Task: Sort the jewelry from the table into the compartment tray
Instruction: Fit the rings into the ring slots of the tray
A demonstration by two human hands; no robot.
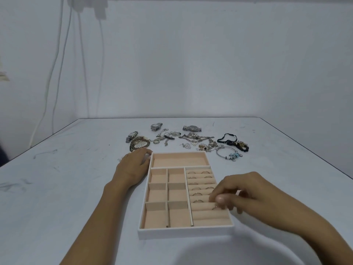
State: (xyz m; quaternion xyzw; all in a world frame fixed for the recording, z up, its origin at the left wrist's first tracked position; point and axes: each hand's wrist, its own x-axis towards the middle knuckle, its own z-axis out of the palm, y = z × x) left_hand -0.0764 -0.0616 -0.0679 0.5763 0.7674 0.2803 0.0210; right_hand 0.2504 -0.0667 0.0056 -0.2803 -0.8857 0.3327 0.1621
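Observation:
A white compartment tray (183, 232) with peach lining lies in front of me. Several rings (198, 172) stand in its ring rolls on the right side. My right hand (246, 192) hovers over those rolls, thumb and fingers pinched on a ring (215, 208) that sits in a lower slot. My left hand (133, 165) rests flat on the table against the tray's far left corner, holding nothing. Beyond the tray lie three watches (192, 128), tangled chains (196, 139), a gold rope chain (138, 143), a charm bracelet (229, 153) and black bead bracelets (236, 143).
The pale table (66, 178) runs to a white wall at the back. Its right edge (324, 163) slants down toward me. Cables (57, 73) hang on the wall at far left. The tray's square compartments and long top compartment hold nothing.

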